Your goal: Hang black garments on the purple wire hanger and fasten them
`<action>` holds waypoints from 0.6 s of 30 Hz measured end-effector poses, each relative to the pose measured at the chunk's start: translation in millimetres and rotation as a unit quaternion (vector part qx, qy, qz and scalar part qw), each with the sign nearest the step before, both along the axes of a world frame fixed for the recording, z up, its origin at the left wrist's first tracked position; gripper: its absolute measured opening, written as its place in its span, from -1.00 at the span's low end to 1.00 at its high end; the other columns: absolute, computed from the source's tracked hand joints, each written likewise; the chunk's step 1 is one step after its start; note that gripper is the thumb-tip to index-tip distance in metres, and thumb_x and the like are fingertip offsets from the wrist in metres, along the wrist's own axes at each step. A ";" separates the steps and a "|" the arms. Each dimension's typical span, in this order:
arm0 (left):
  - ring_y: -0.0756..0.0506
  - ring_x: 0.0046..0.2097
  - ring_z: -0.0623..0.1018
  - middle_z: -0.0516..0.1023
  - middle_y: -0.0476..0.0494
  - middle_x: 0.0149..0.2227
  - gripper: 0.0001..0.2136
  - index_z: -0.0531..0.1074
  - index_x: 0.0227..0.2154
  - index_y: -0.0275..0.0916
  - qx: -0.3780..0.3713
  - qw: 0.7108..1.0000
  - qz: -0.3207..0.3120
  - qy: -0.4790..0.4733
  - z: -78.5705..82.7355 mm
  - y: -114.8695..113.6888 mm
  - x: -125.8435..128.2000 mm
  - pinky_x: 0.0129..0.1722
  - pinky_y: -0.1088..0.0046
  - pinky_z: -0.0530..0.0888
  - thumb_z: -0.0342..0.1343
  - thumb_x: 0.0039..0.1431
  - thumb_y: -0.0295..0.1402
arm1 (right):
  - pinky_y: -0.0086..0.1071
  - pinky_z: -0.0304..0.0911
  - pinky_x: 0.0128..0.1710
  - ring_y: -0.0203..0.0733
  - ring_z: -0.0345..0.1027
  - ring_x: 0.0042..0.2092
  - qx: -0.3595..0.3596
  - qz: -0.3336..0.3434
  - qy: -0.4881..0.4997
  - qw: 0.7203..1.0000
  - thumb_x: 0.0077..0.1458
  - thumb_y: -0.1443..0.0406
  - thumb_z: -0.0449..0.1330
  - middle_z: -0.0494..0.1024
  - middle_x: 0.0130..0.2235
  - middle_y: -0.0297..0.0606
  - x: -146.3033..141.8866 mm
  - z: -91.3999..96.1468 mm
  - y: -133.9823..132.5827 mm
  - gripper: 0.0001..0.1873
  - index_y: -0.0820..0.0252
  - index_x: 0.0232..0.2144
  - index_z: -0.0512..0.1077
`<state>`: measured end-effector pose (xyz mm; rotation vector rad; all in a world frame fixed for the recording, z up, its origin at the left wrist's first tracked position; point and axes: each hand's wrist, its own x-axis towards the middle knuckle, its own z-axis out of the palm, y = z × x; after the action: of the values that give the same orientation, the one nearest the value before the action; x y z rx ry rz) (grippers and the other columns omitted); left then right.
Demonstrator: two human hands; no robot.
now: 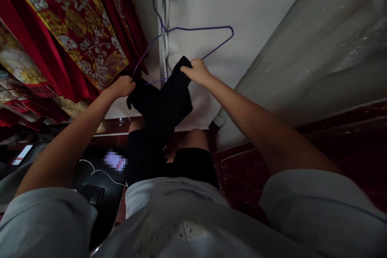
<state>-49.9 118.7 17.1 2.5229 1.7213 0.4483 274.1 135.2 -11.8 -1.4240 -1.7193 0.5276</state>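
Observation:
A purple wire hanger (193,29) hangs by its hook from a fixing on the white wall (211,0). A black garment (163,102) droops over the hanger's lower bar. My left hand (122,86) is closed on the garment's left edge, by the hanger's left corner. My right hand (197,70) pinches the garment's upper right corner against the lower bar. Both arms reach forward from grey sleeves.
A red and gold patterned cloth (75,20) hangs at the left. A pale curtain (317,56) falls at the right. Below are my legs in black shorts (169,165), a dark red floor, a white cable (93,169) and a phone (90,193).

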 end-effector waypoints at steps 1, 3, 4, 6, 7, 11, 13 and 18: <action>-0.28 -0.05 0.59 0.59 -0.32 -0.29 -0.83 0.45 -0.49 -0.26 0.026 0.999 -0.002 -0.024 1.9 4.8 7.7 0.09 0.14 0.46 0.02 0.18 -0.42 | -0.35 0.05 -0.44 -0.30 0.05 -0.47 -0.001 0.001 0.004 1.000 0.17 0.40 0.20 0.08 -0.60 -0.39 -2.7 -2.2 -2.1 -0.57 0.12 -0.66 0.12; -0.27 0.06 0.56 0.61 -0.29 -0.17 -0.92 0.47 -0.35 -0.25 0.070 0.991 -0.027 -0.115 7.2 13.8 22.0 0.17 0.13 0.43 0.09 0.19 -0.43 | -0.36 0.08 -0.44 -0.30 0.08 -0.47 -0.006 0.010 0.019 1.000 0.18 0.39 0.20 0.10 -0.60 -0.40 -6.7 -7.6 -5.0 -0.56 0.12 -0.66 0.13; -0.24 0.09 0.55 0.62 -0.24 -0.13 -0.91 0.47 -0.26 -0.23 0.076 0.979 -0.053 -0.184 10.6 18.2 27.7 0.20 0.13 0.42 0.15 0.16 -0.44 | -0.36 0.12 -0.43 -0.29 0.11 -0.47 -0.007 0.018 0.027 0.999 0.19 0.38 0.19 0.12 -0.60 -0.39 -7.2 -9.7 -5.6 -0.56 0.12 -0.66 0.14; -0.19 0.12 0.54 0.65 -0.11 -0.10 -0.68 0.44 -0.09 -0.15 0.036 0.941 -0.112 -0.318 18.5 25.5 34.9 0.22 0.13 0.43 0.27 0.07 -0.50 | -0.33 0.22 -0.36 -0.25 0.21 -0.43 0.011 0.036 0.027 0.999 0.22 0.36 0.19 0.23 -0.56 -0.37 -2.9 -10.0 -3.9 -0.61 0.13 -0.63 0.22; -0.17 0.11 0.55 0.66 -0.07 -0.09 -0.61 0.42 -0.05 -0.12 0.001 0.924 -0.132 -0.360 22.7 28.1 36.4 0.23 0.12 0.43 0.28 0.06 -0.52 | -0.31 0.28 -0.29 -0.21 0.29 -0.38 0.033 0.038 0.021 0.999 0.21 0.36 0.21 0.32 -0.52 -0.35 2.9 -7.6 -1.4 -0.67 0.15 -0.59 0.29; -0.18 0.08 0.56 0.68 -0.09 -0.12 -0.72 0.50 -0.15 -0.18 -0.049 0.911 -0.122 -0.392 40.1 30.9 33.2 0.28 0.06 0.38 0.21 0.09 -0.59 | -0.24 0.23 0.20 -0.10 0.40 0.10 0.180 -0.075 0.027 0.980 0.14 0.49 0.26 0.57 0.03 -0.08 49.6 17.7 14.2 -0.70 0.33 -0.05 0.47; -0.14 0.07 0.53 0.66 -0.04 -0.14 -0.75 0.51 -0.20 -0.23 -0.027 0.927 -0.095 -0.362 49.7 31.0 30.3 0.33 0.10 0.33 0.19 0.10 -0.64 | -0.22 0.15 0.28 -0.11 0.33 0.23 0.182 -0.134 0.042 0.973 0.19 0.49 0.25 0.48 0.20 0.08 78.3 33.5 18.7 -0.59 0.45 0.10 0.39; -0.07 0.07 0.42 0.57 0.01 -0.24 -0.78 0.47 -0.28 -0.30 0.020 0.945 -0.018 -0.325 62.3 34.7 28.2 0.44 0.15 0.14 0.12 0.16 -0.75 | -0.21 0.36 -0.03 -0.22 0.51 0.01 -0.113 0.019 0.111 0.987 0.43 0.35 -0.01 0.50 0.17 0.17 112.9 59.0 6.9 -0.67 0.57 -0.06 0.46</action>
<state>-21.7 153.4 79.4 2.0641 1.4025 1.1591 387.1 142.1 47.2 -1.4284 -1.5478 0.8916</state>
